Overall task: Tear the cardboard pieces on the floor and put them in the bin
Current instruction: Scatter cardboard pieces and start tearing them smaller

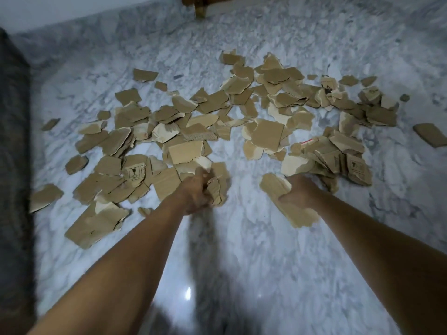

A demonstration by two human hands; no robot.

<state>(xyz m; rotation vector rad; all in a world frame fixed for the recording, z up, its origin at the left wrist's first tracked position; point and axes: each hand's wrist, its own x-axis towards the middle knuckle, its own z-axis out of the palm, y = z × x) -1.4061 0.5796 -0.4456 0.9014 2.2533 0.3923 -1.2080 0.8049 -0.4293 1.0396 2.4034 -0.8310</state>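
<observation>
Several torn brown cardboard pieces [212,117] lie scattered over the marble floor [242,250] in a wide band across the middle of the view. My left hand [196,192] grips a small stack of torn pieces [217,187] at the near edge of the pile. My right hand [300,192] holds a long torn cardboard strip [287,204] that slants down toward me. Both arms reach forward from the bottom of the frame. No bin is in view.
A dark grey upholstered edge [12,165] runs down the left side. A wooden furniture leg [200,8] stands at the top centre by the wall. One stray piece [430,135] lies far right. Bare marble lies between me and the pile.
</observation>
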